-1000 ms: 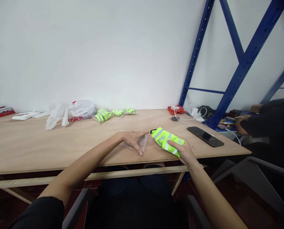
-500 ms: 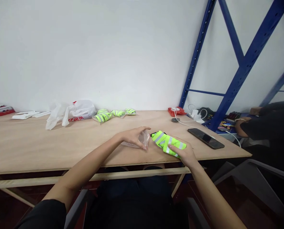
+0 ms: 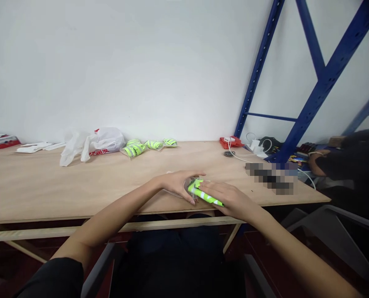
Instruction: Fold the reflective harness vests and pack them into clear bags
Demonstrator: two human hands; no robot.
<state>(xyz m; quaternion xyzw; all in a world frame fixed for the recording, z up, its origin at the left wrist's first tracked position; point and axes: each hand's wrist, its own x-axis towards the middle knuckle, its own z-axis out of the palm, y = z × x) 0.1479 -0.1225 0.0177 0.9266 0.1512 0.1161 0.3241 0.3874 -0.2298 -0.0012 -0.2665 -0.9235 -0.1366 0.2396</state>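
Note:
My left hand (image 3: 176,182) is curved round the mouth of a clear plastic bag (image 3: 188,183) low over the table, thumb and fingers holding it spread. In my right hand (image 3: 234,200) is a neon-yellow reflective vest (image 3: 208,197) with silver stripes, folded into a narrow bundle. Its far end lies inside the bag's mouth, between my left thumb and fingers. The near end sticks out under my right fingers. Most of the bag is hidden behind my left hand.
Several bagged neon-yellow bundles (image 3: 134,148) lie by the wall, beside a white carrier bag (image 3: 108,140). A blurred-out phone (image 3: 269,178), a white cable and a red pouch (image 3: 231,142) are on the right. A blue metal frame (image 3: 315,93) and another person's arm (image 3: 317,163) are beyond.
My right hand has moved left and turned the reflective vest, bringing its far end into the bag's mouth. My left hand has shifted slightly right, still on the bag.

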